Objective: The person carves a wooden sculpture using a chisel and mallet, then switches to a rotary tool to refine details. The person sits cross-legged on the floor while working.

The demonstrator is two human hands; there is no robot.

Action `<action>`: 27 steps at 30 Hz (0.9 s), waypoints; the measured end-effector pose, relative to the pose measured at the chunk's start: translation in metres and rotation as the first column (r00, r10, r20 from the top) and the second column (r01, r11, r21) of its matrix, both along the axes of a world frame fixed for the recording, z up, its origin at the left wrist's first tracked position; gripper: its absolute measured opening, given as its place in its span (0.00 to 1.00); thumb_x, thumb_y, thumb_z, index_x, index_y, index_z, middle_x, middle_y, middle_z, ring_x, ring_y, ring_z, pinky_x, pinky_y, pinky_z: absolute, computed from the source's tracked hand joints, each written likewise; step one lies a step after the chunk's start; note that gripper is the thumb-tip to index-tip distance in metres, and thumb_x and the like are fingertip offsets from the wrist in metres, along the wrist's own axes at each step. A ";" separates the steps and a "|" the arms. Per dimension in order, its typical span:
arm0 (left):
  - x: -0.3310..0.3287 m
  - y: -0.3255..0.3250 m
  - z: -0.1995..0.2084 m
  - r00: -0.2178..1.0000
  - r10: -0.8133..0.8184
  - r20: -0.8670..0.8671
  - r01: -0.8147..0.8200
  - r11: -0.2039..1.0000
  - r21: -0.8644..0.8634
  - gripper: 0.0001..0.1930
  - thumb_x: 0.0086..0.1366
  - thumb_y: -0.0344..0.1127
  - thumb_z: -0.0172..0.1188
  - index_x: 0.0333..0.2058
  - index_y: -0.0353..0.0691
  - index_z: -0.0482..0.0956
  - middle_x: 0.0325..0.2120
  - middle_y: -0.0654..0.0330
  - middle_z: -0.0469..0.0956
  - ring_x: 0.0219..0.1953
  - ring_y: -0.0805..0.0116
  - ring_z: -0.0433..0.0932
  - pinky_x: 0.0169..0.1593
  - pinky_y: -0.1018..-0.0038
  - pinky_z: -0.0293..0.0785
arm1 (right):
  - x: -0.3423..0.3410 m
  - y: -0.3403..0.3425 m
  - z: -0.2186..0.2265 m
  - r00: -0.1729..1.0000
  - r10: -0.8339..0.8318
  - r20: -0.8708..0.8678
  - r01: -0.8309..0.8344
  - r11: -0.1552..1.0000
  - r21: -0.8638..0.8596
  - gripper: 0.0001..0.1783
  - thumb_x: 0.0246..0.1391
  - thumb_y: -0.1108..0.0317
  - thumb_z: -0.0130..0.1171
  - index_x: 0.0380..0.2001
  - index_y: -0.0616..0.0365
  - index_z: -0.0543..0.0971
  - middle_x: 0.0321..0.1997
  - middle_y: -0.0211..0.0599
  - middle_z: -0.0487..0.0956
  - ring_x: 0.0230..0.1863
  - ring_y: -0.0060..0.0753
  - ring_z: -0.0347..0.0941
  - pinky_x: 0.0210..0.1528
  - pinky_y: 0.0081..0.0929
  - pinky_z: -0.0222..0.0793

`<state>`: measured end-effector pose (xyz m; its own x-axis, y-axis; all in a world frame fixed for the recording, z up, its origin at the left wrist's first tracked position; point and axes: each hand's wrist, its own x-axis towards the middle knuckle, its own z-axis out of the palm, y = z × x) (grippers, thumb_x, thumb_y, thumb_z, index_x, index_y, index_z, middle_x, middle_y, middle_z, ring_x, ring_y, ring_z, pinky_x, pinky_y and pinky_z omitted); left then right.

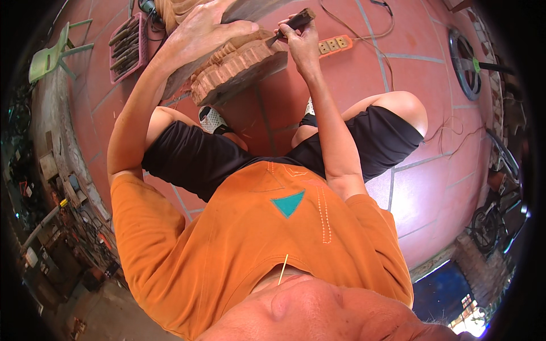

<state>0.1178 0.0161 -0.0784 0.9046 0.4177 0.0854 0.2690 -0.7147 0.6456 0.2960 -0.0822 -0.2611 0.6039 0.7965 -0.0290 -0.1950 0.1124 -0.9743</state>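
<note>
In front of my knees stands a carved brown wood block (239, 65) with ridged, scalloped edges. My left hand (210, 31) lies on its upper left part, the fingers stretched out and the thumb pointing right. My right hand (301, 44) is closed round a chisel (300, 20) with a dark wooden handle. The handle tilts up to the right, and the narrow blade slants down to the left against the right end of the block. Part of the block's far side is hidden by my left hand and runs toward the picture's top edge.
A pink basket (143, 42) of several long tools stands at the left, near a green plastic chair (48, 59). Right of the block lies an orange power strip (335, 45) with its cord crossing the tiles. A dark-rimmed wheel (463, 65) is farther right.
</note>
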 end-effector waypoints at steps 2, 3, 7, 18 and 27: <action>0.002 -0.006 0.011 0.999 0.018 -0.043 -0.019 1.000 -0.003 0.40 0.65 0.38 0.67 0.71 0.33 0.60 0.66 0.41 0.69 0.70 0.55 0.67 0.72 0.63 0.60 | -0.003 0.003 -0.002 0.997 -0.015 0.080 0.016 1.000 -0.010 0.13 0.64 0.78 0.60 0.49 0.63 0.70 0.42 0.38 0.82 0.40 0.32 0.83 0.45 0.31 0.83; 0.003 -0.008 0.014 0.999 0.022 -0.040 -0.022 1.000 0.000 0.40 0.65 0.37 0.67 0.71 0.33 0.60 0.66 0.41 0.69 0.70 0.55 0.67 0.72 0.62 0.60 | -0.004 0.004 -0.002 0.993 -0.023 0.120 0.025 1.000 -0.014 0.13 0.63 0.78 0.61 0.49 0.62 0.71 0.42 0.37 0.82 0.39 0.31 0.83 0.43 0.30 0.82; 0.004 -0.013 0.020 0.999 0.042 0.017 -0.043 0.996 0.074 0.39 0.64 0.35 0.67 0.71 0.33 0.61 0.65 0.41 0.70 0.69 0.54 0.68 0.71 0.62 0.62 | -0.015 0.001 0.013 0.873 -0.033 0.486 0.115 0.983 -0.140 0.14 0.60 0.78 0.64 0.47 0.60 0.73 0.37 0.32 0.84 0.37 0.26 0.81 0.40 0.27 0.77; 0.002 0.007 -0.017 0.982 -0.008 -0.191 0.011 1.000 0.018 0.41 0.66 0.44 0.65 0.74 0.45 0.56 0.60 0.35 0.72 0.64 0.38 0.71 0.66 0.57 0.67 | -0.007 0.009 0.016 0.928 0.012 0.371 0.051 0.986 -0.158 0.15 0.58 0.74 0.67 0.47 0.61 0.75 0.35 0.38 0.86 0.35 0.31 0.83 0.39 0.31 0.77; 0.009 0.002 0.004 0.982 0.010 0.187 -0.048 0.979 0.199 0.38 0.65 0.39 0.68 0.70 0.34 0.63 0.59 0.37 0.75 0.63 0.52 0.76 0.66 0.61 0.69 | -0.015 0.018 -0.010 0.737 0.055 0.674 0.226 0.919 -0.322 0.32 0.59 0.56 0.70 0.63 0.54 0.73 0.50 0.54 0.85 0.47 0.55 0.84 0.43 0.44 0.82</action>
